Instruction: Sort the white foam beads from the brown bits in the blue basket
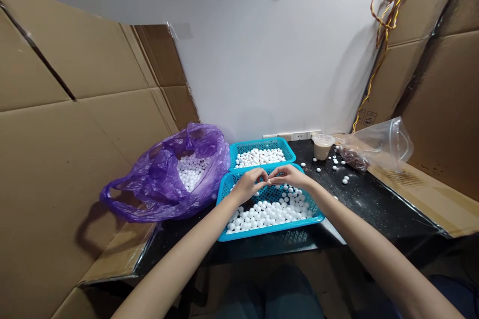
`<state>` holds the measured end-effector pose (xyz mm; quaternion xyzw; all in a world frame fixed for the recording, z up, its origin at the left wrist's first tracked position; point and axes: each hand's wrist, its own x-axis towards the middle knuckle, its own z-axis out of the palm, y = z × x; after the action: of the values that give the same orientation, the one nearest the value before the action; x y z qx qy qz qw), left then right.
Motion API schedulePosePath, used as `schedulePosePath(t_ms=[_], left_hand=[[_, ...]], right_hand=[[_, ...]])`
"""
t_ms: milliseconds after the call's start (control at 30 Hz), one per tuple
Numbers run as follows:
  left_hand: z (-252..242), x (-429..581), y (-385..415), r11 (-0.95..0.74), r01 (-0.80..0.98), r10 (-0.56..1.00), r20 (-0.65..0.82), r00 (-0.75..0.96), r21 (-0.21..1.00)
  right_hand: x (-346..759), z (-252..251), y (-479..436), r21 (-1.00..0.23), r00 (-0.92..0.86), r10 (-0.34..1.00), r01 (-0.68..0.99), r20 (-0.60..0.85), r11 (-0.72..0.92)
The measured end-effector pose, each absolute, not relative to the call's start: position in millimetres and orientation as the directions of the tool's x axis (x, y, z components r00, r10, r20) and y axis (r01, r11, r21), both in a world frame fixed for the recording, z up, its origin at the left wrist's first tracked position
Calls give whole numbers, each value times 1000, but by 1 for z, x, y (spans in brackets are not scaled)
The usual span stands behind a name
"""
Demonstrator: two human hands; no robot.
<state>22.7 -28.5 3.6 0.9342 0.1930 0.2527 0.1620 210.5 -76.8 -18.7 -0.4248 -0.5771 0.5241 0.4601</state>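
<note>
Head view: big corrugated cardboard sheets point(63, 169) are propped along the L side of the frame, w/ more sheets at far R, and a white wall point(258, 60) is seen across the top centre. A twisted yellow-brown cable point(389, 15) is hung at upper R, and a wall socket point(299, 135) is set low on the wall. Below these, a black tabletop point(374, 209) is seen, dusted w/ white specks and edged by cardboard at lower R. A purple plastic bag point(149, 179) is laid at centre L, its open mouth filled w/ white balls point(262, 213). Two blue plastic baskets are placed at centre: the rear basket point(262, 144) is set against the wall side, and the front basket point(314, 218) is butted up to it, overlapping its near edge. Both are holding the balls, and a few strays are scattered on the table to the R. A clear zip bag point(385, 144) is lying at R, w/ brownish contents at its near end. Just L of it, a lidded plastic cup point(322, 148) of beige drink is stood upright. L hand point(247, 185) and R hand point(288, 175) are held over the front basket, neither clenched nor spread, w/ fingers curled and fingertips point(266, 177) touching at centre; whether a ball is gripped btw them can't be told.
</note>
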Motion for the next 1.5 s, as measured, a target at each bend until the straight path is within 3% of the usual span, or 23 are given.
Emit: schedulePosePath(t_ms=[467,1200,1367,1500], left_hand=[[5,20,-26,-887,314,439,407,801,338],[9,21,-32,-924,272,370,442,817,271],[10,23,-32,-895,359,444,465,766,264],[13,20,-25,-784,545,610,532,587,298]], right_hand=[[209,-19,-76,-986,-135,976,-25,170,168],[209,-16,-78,-992,-149,981,-49,123,117],[208,-15,-79,-987,-114,981,-60,156,150],[208,-17,-78,-986,-65,984,-32,165,163]])
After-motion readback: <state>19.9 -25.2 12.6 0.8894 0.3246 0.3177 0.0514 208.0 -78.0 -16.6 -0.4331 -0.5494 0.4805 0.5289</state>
